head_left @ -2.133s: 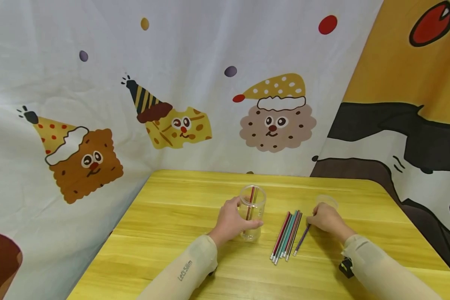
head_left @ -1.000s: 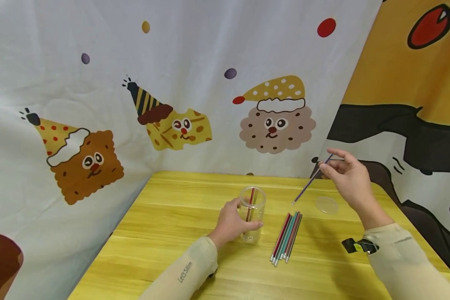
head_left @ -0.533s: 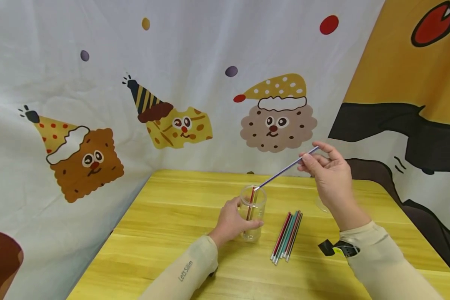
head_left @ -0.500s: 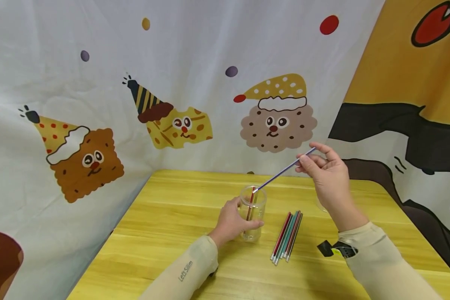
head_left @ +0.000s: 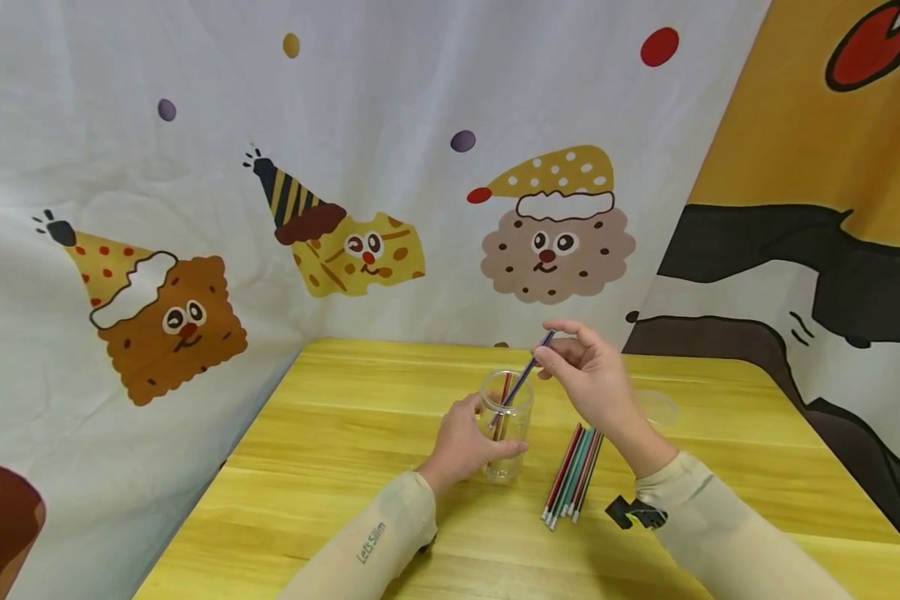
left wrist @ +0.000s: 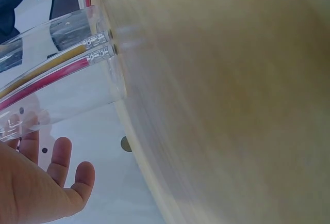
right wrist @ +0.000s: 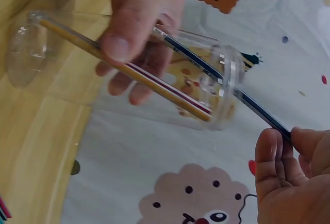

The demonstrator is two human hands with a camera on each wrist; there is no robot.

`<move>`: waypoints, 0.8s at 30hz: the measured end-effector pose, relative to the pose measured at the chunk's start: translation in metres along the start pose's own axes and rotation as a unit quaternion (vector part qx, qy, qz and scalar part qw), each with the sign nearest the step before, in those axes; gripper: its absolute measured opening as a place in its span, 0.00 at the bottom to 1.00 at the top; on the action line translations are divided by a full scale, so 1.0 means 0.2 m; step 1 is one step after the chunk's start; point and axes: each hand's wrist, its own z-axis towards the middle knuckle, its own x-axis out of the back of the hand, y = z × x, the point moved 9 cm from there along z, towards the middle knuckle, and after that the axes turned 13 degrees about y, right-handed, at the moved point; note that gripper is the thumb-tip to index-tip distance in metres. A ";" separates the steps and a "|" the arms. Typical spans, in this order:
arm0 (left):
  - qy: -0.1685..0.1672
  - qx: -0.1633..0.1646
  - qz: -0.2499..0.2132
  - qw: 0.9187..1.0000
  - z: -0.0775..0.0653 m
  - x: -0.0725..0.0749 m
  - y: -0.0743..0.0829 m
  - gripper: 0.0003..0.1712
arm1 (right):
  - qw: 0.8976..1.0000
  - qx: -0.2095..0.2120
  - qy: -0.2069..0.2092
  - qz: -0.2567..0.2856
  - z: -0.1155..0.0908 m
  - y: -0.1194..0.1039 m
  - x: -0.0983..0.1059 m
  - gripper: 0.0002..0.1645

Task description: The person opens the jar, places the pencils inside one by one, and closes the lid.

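Note:
A clear plastic jar (head_left: 506,467) stands upright on the table, with my left hand (head_left: 465,443) curled round its side. Inside it lean a red pencil (left wrist: 62,73) and a yellow one (left wrist: 49,65), eraser ends down in the left wrist view. Between thumb and fingers my right hand (head_left: 588,375) pinches a dark blue-purple pencil (head_left: 527,372). Its eraser end is inside the jar's mouth and its upper part sticks out above the rim, slanting up to the right. In the right wrist view this pencil (right wrist: 260,111) passes through the rim.
Right of the jar lies a bunch of several pencils (head_left: 570,475), red, teal and dark, erasers toward the person. A clear round lid (head_left: 658,407) lies behind the right forearm. The yellow wooden table (head_left: 330,417) ends at a printed curtain (head_left: 390,125).
My right hand picked up the purple pencil from the table, lifted it, carried it left and lowered its eraser end into the jar. My left hand has stayed on the jar.

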 end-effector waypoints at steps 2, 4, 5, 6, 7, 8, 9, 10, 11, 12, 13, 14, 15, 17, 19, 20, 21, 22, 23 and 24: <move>0.001 -0.003 -0.002 1.000 0.00 0.00 0.00 0.43 | 1.000 0.008 -0.006 -0.019 -0.02 0.01 -0.03 0.20; 0.002 -0.007 -0.007 1.000 0.00 0.00 0.00 0.42 | 0.999 0.020 -0.010 -0.046 -0.04 0.02 -0.05 0.18; 0.001 -0.009 -0.009 1.000 0.00 0.00 0.01 0.42 | 0.998 0.028 -0.012 -0.057 -0.05 0.02 -0.06 0.18; 0.001 -0.010 -0.011 1.000 0.00 0.00 0.01 0.41 | 0.997 0.035 -0.015 -0.067 -0.06 0.03 -0.07 0.17; 0.001 -0.010 -0.012 1.000 0.00 0.00 0.01 0.40 | 0.996 0.043 -0.018 -0.078 -0.07 0.03 -0.08 0.17; 0.000 -0.012 -0.014 1.000 0.00 0.00 0.01 0.40 | 0.995 0.052 -0.021 -0.084 -0.07 0.03 -0.09 0.16; 0.000 -0.012 -0.015 1.000 0.00 0.00 0.01 0.39 | 0.994 0.059 -0.024 -0.090 -0.08 0.03 -0.10 0.16; -0.001 -0.012 -0.015 1.000 0.00 0.00 0.01 0.39 | 0.993 0.066 -0.027 -0.095 -0.09 0.03 -0.11 0.17; -0.001 -0.012 -0.015 1.000 0.00 0.00 0.01 0.38 | 0.993 0.072 -0.031 -0.093 -0.10 0.03 -0.12 0.17; -0.001 -0.013 -0.016 1.000 0.00 0.00 0.01 0.38 | 0.992 0.074 -0.034 -0.092 -0.10 0.04 -0.13 0.18; -0.002 -0.014 -0.017 1.000 0.00 0.00 0.01 0.38 | 0.992 0.075 -0.036 -0.091 -0.11 0.04 -0.14 0.18; -0.002 -0.015 -0.019 1.000 0.00 0.00 0.01 0.37 | 0.992 0.075 -0.038 -0.090 -0.11 0.04 -0.14 0.18; -0.002 -0.016 -0.020 1.000 0.00 0.00 0.01 0.37 | 0.992 0.073 -0.039 -0.091 -0.12 0.05 -0.15 0.17; -0.002 -0.018 -0.023 1.000 0.00 0.01 0.02 0.37 | 0.993 0.066 -0.041 -0.091 -0.12 0.07 -0.15 0.16; -0.002 -0.020 -0.025 0.999 0.00 0.01 0.02 0.36 | 0.993 0.058 -0.043 -0.095 -0.12 0.08 -0.16 0.15; -0.003 -0.018 -0.025 1.000 0.00 0.00 0.01 0.36 | 0.993 0.054 -0.044 -0.097 -0.12 0.08 -0.16 0.15; -0.004 -0.017 -0.024 1.000 0.00 0.00 0.01 0.36 | 0.993 0.050 -0.046 -0.100 -0.12 0.09 -0.16 0.15; -0.005 -0.016 -0.024 1.000 0.00 0.00 0.01 0.36 | 0.992 0.045 -0.048 -0.103 -0.13 0.10 -0.16 0.14; -0.005 -0.014 -0.023 1.000 0.00 0.00 0.01 0.36 | 0.992 0.041 -0.050 -0.106 -0.13 0.10 -0.16 0.14; -0.005 -0.013 -0.022 1.000 0.00 0.00 0.01 0.36 | 0.992 0.037 -0.053 -0.108 -0.13 0.10 -0.17 0.14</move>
